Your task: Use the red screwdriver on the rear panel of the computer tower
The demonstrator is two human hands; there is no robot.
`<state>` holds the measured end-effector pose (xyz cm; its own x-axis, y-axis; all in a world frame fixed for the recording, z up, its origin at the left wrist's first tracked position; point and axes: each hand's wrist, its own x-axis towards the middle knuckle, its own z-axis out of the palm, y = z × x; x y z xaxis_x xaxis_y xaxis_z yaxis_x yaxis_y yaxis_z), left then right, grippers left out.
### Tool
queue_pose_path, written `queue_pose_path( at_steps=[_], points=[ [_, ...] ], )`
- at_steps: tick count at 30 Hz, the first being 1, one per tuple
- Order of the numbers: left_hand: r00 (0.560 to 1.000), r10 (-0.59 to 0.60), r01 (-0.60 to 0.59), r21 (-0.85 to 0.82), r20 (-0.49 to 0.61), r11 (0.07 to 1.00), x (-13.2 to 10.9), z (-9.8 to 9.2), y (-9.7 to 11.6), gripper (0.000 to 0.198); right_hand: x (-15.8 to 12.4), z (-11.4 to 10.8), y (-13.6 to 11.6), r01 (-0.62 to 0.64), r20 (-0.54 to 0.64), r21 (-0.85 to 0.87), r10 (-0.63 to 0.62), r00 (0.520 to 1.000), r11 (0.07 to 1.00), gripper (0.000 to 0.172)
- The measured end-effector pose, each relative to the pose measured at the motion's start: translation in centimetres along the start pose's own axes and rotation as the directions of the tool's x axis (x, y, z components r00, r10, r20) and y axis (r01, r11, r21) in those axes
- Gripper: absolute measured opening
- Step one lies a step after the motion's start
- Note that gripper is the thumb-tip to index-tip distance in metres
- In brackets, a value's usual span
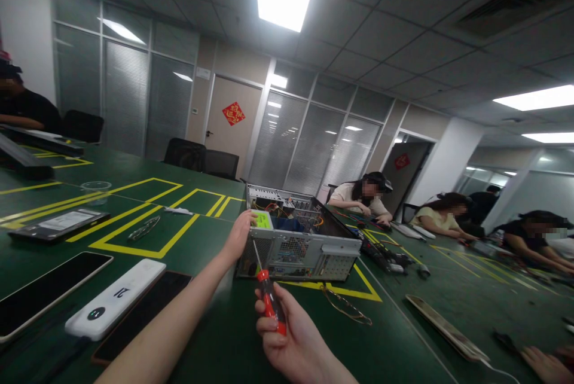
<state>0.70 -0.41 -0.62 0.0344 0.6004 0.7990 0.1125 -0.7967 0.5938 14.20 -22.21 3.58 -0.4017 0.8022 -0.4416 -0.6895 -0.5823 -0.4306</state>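
Note:
An open desktop computer case point(309, 255) lies on its side on the green table, with its perforated rear panel facing me. Inside its left corner sits a power supply point(263, 221) with a bright green-yellow label. My left hand point(243, 234) grips that corner, its fingers bent against the power supply. A screwdriver point(271, 303) with a red and black handle is held in my right hand point(287, 330). Its shaft points up at the rear panel near the power supply; whether the tip sits in a screw is too small to tell. Wires show inside the case.
On the left lie a hard drive point(60, 224), a phone point(49, 288), a white power bank point(116, 297) and a dark phone point(143, 315). A clear cup point(95, 191) stands behind. Glasses point(345, 306) lie before the case. Co-workers sit right and far left; another person's hand point(545, 366) shows lower right.

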Motion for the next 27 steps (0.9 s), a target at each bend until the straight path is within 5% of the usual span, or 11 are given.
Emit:
queue_pose_path(
  at_steps=[4,8,15,23,27],
  points=[
    [1.0,-0.01,0.01,0.01,0.008,1.0,0.1,0.0,0.0,0.049,0.3,-0.1,0.3,0.013,-0.082,0.053,-0.009,0.997,0.999,0.019],
    [1.0,-0.01,0.01,0.006,0.005,1.0,0.0,0.0,0.0,0.051,0.4,0.5,0.5,0.048,-0.142,0.089,-0.035,0.989,0.995,0.035],
    [1.0,-0.01,0.01,0.005,-0.016,1.0,-0.1,0.1,-0.2,0.05,0.0,0.0,-0.6,-0.04,-0.01,0.019,0.04,0.999,0.999,0.028],
    [1.0,0.003,-0.003,0.007,-0.002,1.0,0.0,0.0,-0.1,0.049,0.7,0.1,0.0,0.015,-0.182,0.046,-0.006,0.983,0.999,0.035],
    [1.0,-0.005,0.005,0.0,-0.018,1.0,-0.1,0.2,-0.3,0.05,0.5,0.3,-0.2,-0.054,-0.129,0.026,0.057,0.99,0.998,0.048]
  ],
)
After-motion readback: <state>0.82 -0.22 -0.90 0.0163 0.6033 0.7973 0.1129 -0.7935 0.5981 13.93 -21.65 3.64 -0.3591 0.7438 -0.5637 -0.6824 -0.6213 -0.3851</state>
